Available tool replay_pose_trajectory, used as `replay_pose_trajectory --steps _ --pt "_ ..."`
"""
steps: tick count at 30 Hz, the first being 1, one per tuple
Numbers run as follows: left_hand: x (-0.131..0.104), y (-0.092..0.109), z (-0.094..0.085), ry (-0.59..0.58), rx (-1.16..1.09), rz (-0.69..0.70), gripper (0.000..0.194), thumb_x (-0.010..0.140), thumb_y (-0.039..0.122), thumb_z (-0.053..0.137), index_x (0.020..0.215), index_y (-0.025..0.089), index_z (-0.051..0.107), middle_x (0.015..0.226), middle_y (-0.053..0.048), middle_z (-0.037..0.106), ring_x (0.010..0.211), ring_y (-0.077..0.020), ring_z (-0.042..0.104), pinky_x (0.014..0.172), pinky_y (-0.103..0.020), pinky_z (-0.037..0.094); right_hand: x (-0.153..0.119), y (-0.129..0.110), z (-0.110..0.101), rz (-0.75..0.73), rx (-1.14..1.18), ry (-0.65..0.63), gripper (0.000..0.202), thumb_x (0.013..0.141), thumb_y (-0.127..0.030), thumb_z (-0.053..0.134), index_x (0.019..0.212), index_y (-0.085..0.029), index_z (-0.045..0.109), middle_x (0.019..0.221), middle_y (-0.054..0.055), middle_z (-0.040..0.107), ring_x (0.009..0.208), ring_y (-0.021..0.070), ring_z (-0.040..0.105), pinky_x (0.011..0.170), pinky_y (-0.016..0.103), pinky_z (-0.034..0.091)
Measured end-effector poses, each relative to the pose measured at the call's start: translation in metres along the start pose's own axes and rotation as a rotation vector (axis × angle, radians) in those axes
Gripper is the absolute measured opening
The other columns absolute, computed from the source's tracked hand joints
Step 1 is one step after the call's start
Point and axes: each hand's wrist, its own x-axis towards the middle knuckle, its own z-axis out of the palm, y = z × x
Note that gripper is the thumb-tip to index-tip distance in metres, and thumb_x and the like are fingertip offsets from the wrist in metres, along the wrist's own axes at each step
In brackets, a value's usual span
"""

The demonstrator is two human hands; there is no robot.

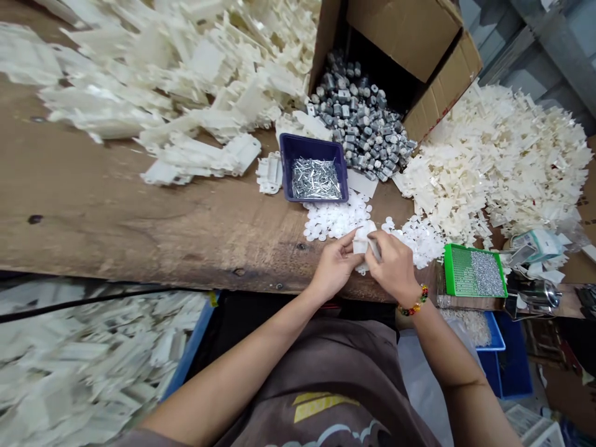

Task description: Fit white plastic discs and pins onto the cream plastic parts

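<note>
Pale parts (186, 68) heap across the upper left of the frame, with a purple tub (285, 171) of pins right of them. Just right of center, the left hand (333, 268) and right hand (395, 266) come together, pinching a white part (360, 242) between their fingertips, neither nearer; its long axis, partly hidden, seems to run up and down. A green tray (449, 271) sits at lower right.

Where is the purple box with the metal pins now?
In the head view, the purple box sits near the centre, left of the grey parts, behind white discs.
</note>
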Motion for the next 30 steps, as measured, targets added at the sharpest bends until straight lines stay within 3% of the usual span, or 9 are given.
replay_pose_trajectory --steps 8,13,17,26,30 --pt "-0.009 -0.002 -0.011 0.039 0.24 0.156 0.059 0.072 0.022 0.06 0.13 0.011 0.051 0.104 -0.007 0.069 0.097 -0.0208 0.062 0.086 -0.032 0.049 -0.005 -0.008 0.015 -0.042 0.012 0.05 0.013 0.086 -0.023 0.048 0.094 -0.017 0.056 0.076 0.004 0.062 0.066 0.0152 0.057 0.063 0.027 0.043" --pt "-0.015 0.003 -0.013 0.023 0.388 0.18 0.06 0.078 0.023 0.055 0.136 0.013 0.044 0.094 -0.004 0.07 0.088 -0.0183 0.063 0.083 -0.03 0.049 -0.007 -0.014 0.016 0.024 0.11 0.15 0.013 0.085 -0.023 0.05 0.096 -0.019 0.056 0.075 0.002 0.06 0.064 0.0132 0.055 0.06 0.026 0.043" --pt "-0.019 0.013 -0.017 0.007 0.514 0.187 0.06 0.081 0.023 0.051 0.138 0.014 0.04 0.1 -0.005 0.07 0.096 -0.0193 0.061 0.089 -0.031 0.046 -0.009 -0.015 0.017 -0.014 0.161 0.137 0.014 0.086 -0.024 0.052 0.098 -0.019 0.057 0.077 0.002 0.059 0.066 0.013 0.054 0.061 0.026 0.044" --pt "-0.026 0.024 -0.021 -0.169 0.462 0.116 0.067 0.079 0.027 0.05 0.142 0.01 0.032 0.134 -0.011 0.052 0.122 -0.0226 0.047 0.105 -0.035 0.034 -0.016 -0.02 0.013 0.06 0.362 0.15 0.015 0.086 -0.027 0.055 0.099 -0.019 0.059 0.083 0.003 0.053 0.075 0.014 0.052 0.065 0.028 0.044" --pt "-0.027 0.021 -0.023 -0.155 0.394 0.052 0.072 0.072 0.024 0.054 0.14 0.008 0.033 0.129 -0.014 0.055 0.114 -0.0239 0.053 0.097 -0.036 0.043 -0.017 -0.019 0.009 0.116 0.483 0.064 0.017 0.091 -0.025 0.046 0.096 -0.02 0.061 0.083 0.002 0.054 0.081 0.0136 0.054 0.07 0.028 0.044"
